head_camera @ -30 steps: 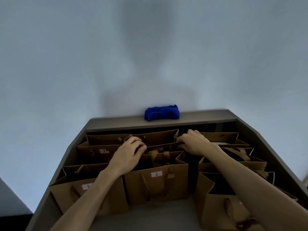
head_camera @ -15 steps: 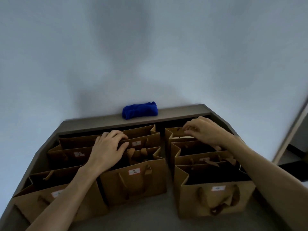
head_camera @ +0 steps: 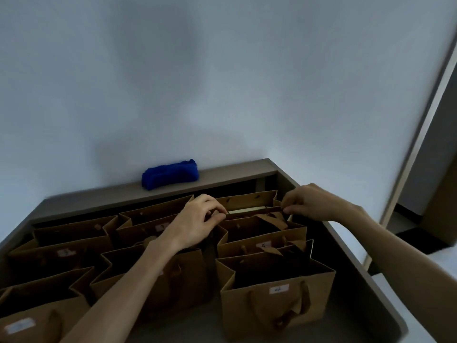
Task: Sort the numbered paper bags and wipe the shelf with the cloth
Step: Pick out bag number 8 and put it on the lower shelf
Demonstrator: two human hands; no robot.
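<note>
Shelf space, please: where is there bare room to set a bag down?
Bare shelf floor shows in front of the bag labelled 4, and the back ledge is free right of the blue cloth. Everywhere else bags stand packed edge to edge.

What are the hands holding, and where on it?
Both hands, left and right, pinch the top rim of the rearmost paper bag in the right column, one at each end.
</note>
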